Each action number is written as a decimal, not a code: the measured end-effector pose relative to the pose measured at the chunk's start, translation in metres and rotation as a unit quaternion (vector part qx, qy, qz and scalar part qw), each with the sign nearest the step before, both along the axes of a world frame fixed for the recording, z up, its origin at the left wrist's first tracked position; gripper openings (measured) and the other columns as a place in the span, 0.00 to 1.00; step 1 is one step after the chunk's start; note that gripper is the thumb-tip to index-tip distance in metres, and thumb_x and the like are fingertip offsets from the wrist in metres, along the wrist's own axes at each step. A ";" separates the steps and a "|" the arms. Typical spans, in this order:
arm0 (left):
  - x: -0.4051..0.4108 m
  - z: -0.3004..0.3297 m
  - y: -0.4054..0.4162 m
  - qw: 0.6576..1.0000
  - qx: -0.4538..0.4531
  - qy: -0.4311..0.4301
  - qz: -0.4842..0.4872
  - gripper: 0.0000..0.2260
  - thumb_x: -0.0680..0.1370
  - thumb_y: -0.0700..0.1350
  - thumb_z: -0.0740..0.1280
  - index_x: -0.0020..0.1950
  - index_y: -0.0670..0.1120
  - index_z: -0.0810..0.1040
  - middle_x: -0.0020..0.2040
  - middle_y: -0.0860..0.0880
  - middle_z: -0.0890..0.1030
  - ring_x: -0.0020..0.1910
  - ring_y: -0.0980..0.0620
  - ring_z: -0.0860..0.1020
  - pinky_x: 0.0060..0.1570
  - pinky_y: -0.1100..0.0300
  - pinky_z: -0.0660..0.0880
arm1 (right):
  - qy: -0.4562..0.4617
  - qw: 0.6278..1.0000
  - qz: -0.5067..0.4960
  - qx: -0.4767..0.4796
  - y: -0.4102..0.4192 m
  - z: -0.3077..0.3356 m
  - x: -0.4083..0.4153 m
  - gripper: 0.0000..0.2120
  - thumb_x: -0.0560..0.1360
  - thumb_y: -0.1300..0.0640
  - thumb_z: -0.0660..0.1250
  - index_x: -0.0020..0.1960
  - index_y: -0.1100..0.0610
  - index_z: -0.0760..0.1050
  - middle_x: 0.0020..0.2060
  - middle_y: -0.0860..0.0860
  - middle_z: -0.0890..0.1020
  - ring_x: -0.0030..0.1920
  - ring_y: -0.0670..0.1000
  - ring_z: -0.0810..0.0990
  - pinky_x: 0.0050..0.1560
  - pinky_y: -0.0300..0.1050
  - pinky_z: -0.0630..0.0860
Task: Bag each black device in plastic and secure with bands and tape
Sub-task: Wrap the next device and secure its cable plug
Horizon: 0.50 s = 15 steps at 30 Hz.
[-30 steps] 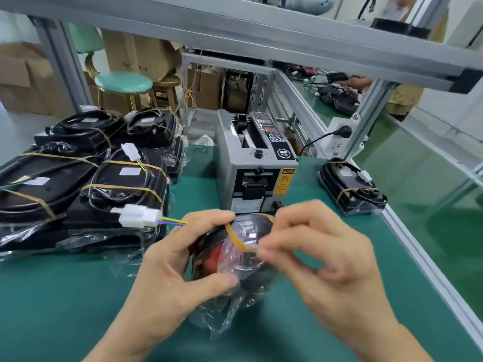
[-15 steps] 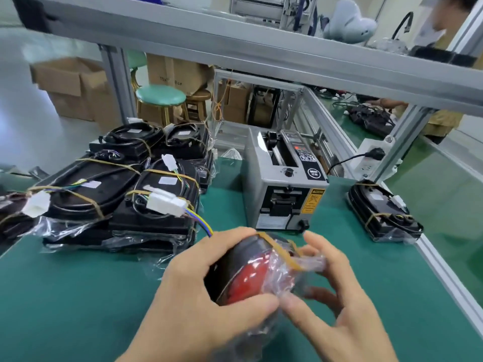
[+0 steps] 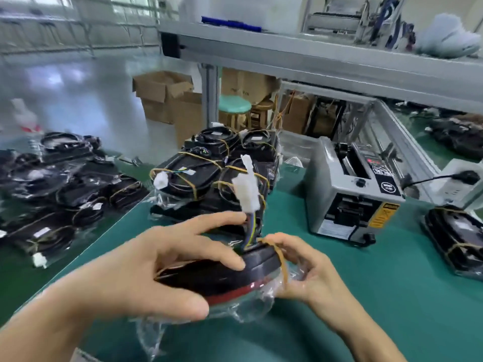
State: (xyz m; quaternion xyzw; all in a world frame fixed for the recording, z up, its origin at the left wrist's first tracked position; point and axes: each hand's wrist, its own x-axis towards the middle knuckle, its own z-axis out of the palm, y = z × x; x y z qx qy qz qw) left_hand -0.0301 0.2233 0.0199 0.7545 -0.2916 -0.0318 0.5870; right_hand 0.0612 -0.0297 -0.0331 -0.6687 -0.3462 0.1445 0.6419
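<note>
Black device (image 3: 222, 273) with a red rim is held just above the green surface (image 3: 392, 296), in front of the tape dispenser (image 3: 352, 194) and slightly to its left. Its long axis runs left-right, tilted up a little toward the dispenser side. A clear plastic bag (image 3: 251, 307) hangs loose under and around it.

Left hand (image 3: 146, 267) grips the device's near-left end: thumb clamped on the lower red rim, fingers (image 3: 230, 259) spread over the black top. Right hand (image 3: 308, 267) is at the far-right end, the end closer to the dispenser, fingers curled and pinching a tan rubber band (image 3: 283, 265) stretched over that edge, bag plastic bunched under them.

Key relation: the band sits only on the right tip, next to the wire stub (image 3: 249, 231) rising off the top. The rest of the body lies leftward from the right fingers, toward the left hand. Judging by this, the band needs to be drawn along the long axis, away from the dispenser, and the right hand is the nearer one to do it while the left steadies. Risk: band snags on the wires or slips off the rounded edge.

Left of the dispenser is a stack of finished units (image 3: 209, 178); one more bagged unit (image 3: 454, 239) lies to its right.
</note>
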 end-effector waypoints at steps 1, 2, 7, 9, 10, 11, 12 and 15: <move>0.002 0.005 0.007 0.999 -0.003 0.051 -0.003 0.17 0.72 0.46 0.75 0.59 0.46 0.81 0.74 0.48 0.67 0.67 0.42 0.74 0.65 0.58 0.69 | 0.010 1.000 0.009 -0.003 0.006 0.003 0.003 0.28 0.59 0.58 0.81 0.58 0.48 0.79 0.55 0.50 0.82 0.56 0.47 0.79 0.56 0.36 0.74; 0.000 0.004 0.019 0.994 -0.035 0.103 0.015 0.15 0.72 0.46 0.75 0.56 0.44 0.82 0.73 0.44 0.69 0.65 0.38 0.75 0.63 0.56 0.72 | 0.014 1.000 0.023 -0.004 0.011 0.002 0.007 0.28 0.59 0.60 0.80 0.58 0.49 0.79 0.55 0.50 0.82 0.56 0.47 0.79 0.55 0.37 0.75; 0.026 -0.022 0.043 0.964 0.012 0.244 0.101 0.27 0.63 0.53 0.77 0.59 0.45 0.80 0.65 0.42 0.78 0.63 0.42 0.77 0.65 0.43 0.71 | 0.016 0.997 0.077 -0.006 0.030 0.013 0.002 0.27 0.59 0.61 0.80 0.57 0.50 0.81 0.56 0.50 0.82 0.57 0.46 0.79 0.53 0.45 0.79; 0.025 -0.032 0.047 0.949 0.084 0.301 0.032 0.37 0.64 0.58 0.76 0.68 0.41 0.72 0.64 0.45 0.78 0.63 0.46 0.76 0.67 0.46 0.68 | -0.009 0.995 0.095 -0.013 0.036 0.021 -0.002 0.27 0.60 0.59 0.80 0.58 0.51 0.80 0.58 0.51 0.81 0.58 0.47 0.79 0.54 0.45 0.78; 0.022 -0.034 0.047 0.940 0.082 0.330 -0.004 0.42 0.64 0.62 0.75 0.70 0.39 0.69 0.62 0.49 0.80 0.60 0.51 0.77 0.64 0.52 0.71 | -0.014 0.994 0.108 -0.015 0.038 0.024 -0.003 0.27 0.60 0.59 0.81 0.58 0.52 0.80 0.58 0.51 0.81 0.58 0.47 0.79 0.55 0.45 0.77; 0.021 -0.033 0.045 0.929 0.082 0.360 -0.025 0.44 0.64 0.65 0.74 0.69 0.38 0.69 0.58 0.55 0.81 0.56 0.57 0.78 0.60 0.59 0.73 | -0.021 0.993 0.117 -0.023 0.041 0.028 -0.004 0.28 0.61 0.60 0.81 0.59 0.52 0.80 0.58 0.51 0.81 0.58 0.48 0.79 0.55 0.45 0.77; 0.019 -0.033 0.044 0.918 0.085 0.386 -0.032 0.44 0.62 0.67 0.74 0.67 0.39 0.69 0.52 0.59 0.83 0.51 0.62 0.79 0.55 0.64 0.73 | -0.017 0.991 0.129 -0.024 0.043 0.029 -0.004 0.27 0.61 0.62 0.80 0.60 0.53 0.80 0.58 0.52 0.81 0.58 0.48 0.79 0.56 0.45 0.77; 0.016 -0.035 0.046 0.917 0.024 0.394 0.052 0.36 0.68 0.61 0.73 0.63 0.35 0.70 0.45 0.66 0.82 0.45 0.69 0.77 0.50 0.71 0.70 | 0.008 0.994 0.110 -0.001 0.050 0.034 -0.007 0.26 0.66 0.65 0.75 0.62 0.54 0.78 0.59 0.53 0.81 0.59 0.51 0.80 0.56 0.44 0.76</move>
